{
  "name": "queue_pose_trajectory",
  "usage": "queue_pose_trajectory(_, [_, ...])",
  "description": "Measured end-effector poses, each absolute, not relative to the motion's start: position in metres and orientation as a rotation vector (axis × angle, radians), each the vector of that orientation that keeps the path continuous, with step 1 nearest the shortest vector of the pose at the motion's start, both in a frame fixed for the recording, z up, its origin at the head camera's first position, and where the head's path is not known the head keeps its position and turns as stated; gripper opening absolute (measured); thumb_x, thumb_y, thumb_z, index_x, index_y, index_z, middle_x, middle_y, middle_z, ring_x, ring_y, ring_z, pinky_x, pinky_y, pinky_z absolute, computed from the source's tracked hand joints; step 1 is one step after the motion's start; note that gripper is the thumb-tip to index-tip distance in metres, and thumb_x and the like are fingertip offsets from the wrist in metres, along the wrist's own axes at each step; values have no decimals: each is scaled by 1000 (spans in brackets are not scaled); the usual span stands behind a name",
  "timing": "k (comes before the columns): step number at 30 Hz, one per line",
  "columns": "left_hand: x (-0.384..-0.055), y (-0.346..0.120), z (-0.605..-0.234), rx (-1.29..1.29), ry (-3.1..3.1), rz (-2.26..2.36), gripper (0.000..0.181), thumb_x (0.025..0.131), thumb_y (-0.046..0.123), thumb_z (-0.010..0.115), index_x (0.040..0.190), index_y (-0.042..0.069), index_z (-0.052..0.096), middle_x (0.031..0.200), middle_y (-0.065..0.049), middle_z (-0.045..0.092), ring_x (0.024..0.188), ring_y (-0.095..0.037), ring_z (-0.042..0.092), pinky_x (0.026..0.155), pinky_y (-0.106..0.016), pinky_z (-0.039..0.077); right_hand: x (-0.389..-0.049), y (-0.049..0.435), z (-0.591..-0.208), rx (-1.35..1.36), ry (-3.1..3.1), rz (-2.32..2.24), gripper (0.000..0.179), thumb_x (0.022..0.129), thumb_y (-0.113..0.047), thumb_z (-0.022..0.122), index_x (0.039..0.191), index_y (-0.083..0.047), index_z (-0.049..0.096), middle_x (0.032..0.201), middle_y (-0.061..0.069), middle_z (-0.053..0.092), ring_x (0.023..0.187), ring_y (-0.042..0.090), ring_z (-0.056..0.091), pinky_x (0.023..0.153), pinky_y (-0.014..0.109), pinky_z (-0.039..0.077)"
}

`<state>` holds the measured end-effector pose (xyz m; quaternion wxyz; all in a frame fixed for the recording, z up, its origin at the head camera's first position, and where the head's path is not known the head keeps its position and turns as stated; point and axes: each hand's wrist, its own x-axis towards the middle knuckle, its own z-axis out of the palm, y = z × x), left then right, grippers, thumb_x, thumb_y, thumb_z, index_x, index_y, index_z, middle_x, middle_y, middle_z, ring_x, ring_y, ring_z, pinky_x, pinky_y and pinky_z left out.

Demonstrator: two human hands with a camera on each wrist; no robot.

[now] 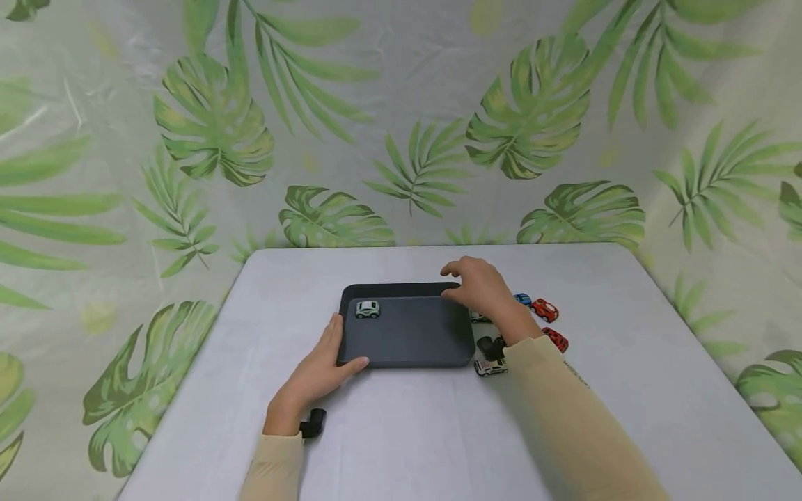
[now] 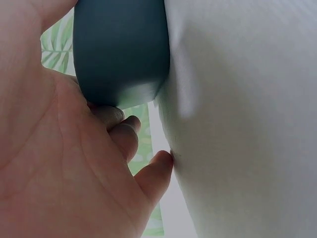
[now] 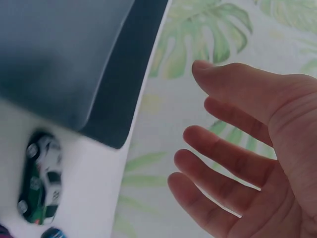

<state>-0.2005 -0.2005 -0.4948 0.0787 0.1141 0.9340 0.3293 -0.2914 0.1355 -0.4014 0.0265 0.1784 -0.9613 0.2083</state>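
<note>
A dark grey rectangular tray (image 1: 407, 341) lies on the table, with one pale toy car (image 1: 367, 309) inside at its back left. My left hand (image 1: 322, 362) holds the tray's front left corner, fingers along the left side and thumb across the front rim. In the left wrist view the tray wall (image 2: 121, 49) sits between thumb and fingers. Raised over the tray's back right corner, my right hand (image 1: 482, 285) has its fingers spread and nothing in them. The right wrist view shows a green-and-white toy car (image 3: 42, 178) beside the tray.
Right of the tray, partly behind my right wrist, are several toy cars: a blue car (image 1: 523, 299), a red car (image 1: 544, 309), a red-and-black car (image 1: 556, 339) and a white car (image 1: 491, 367). A leaf-printed curtain (image 1: 338, 139) hangs behind the white table (image 1: 388, 431).
</note>
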Motion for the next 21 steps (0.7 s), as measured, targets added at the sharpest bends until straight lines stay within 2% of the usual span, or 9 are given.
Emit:
queue_pose_trajectory(8, [-200,-201,-496,350,2805,973,107,95,60,60,161,12,-8,168,-5,-8,154,-21,-2,120,-50,15,-280,164,-415,499,-2995,680,44,88,-25,81,129,-11,69,121,19,66,100,34,64,81,50,53])
queue_pose_trajectory(21, [-197,-200,-496,349,2810,954,108,94,62,59,161,12,-8,168,-3,-9,154,-23,-1,120,-50,16,-280,198,-455,408,-3060,709,41,87,-14,76,127,-7,70,118,21,68,102,39,64,83,53,52])
